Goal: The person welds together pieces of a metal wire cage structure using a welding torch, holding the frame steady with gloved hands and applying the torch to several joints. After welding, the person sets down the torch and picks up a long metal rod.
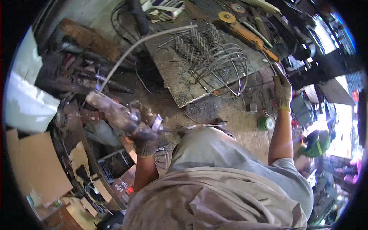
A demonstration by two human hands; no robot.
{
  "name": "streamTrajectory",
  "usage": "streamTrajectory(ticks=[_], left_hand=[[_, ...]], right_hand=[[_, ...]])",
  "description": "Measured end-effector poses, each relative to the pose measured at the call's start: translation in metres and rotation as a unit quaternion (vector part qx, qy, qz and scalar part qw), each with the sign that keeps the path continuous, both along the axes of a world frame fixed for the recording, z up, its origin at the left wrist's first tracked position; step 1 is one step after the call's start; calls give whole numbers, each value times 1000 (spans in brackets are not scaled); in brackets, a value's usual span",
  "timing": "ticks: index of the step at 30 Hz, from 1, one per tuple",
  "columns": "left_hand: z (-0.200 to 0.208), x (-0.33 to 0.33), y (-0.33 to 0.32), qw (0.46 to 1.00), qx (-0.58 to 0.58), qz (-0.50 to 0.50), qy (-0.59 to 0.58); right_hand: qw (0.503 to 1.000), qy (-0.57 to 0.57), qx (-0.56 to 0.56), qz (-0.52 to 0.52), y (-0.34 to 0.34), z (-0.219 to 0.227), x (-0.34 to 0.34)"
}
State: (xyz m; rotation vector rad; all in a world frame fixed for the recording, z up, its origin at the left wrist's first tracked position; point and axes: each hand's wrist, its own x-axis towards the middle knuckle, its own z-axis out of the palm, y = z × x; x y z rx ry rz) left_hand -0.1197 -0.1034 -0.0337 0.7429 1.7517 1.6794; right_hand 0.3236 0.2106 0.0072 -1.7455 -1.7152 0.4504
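My left hand (145, 147), in a knitted work glove, is at the near end of a blurred, rusty metal fixture that looks like a bench vise (115, 113). Its fingers are hidden behind the fixture, so their grip does not show. From the fixture's far end a long curved metal rod (134, 44) arcs up toward the metal-topped table. Out to the right, my right hand (283, 92), gloved too, is closed around a shiny metal piece (279, 69) that sticks out past the fingers; its kind is unclear.
On the table (180, 94) lie a bent-rod frame (226, 67), several upright metal pins (195, 42) and an orange angle grinder (247, 34). A green spool (266, 123) stands on the floor. Cardboard (42, 165) and scrap crowd the left; a rusty block (90, 38) lies farther back.
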Motion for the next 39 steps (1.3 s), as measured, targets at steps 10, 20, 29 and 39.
streamTrajectory(ticks=[10,20,29,39], left_hand=[[-36,-2,64,972,133,-87,-172],[-21,71,119,930,194,-284,-131],[-58,60,157,782,42,-272,559],[-30,74,155,889,145,-194,388]], right_hand=[[990,-53,-25,127,-112,120,-60],[931,-231,48,278,-85,129,-95],[913,-310,67,257,-90,140,-130],[910,-326,60,249,-96,141,-150]])
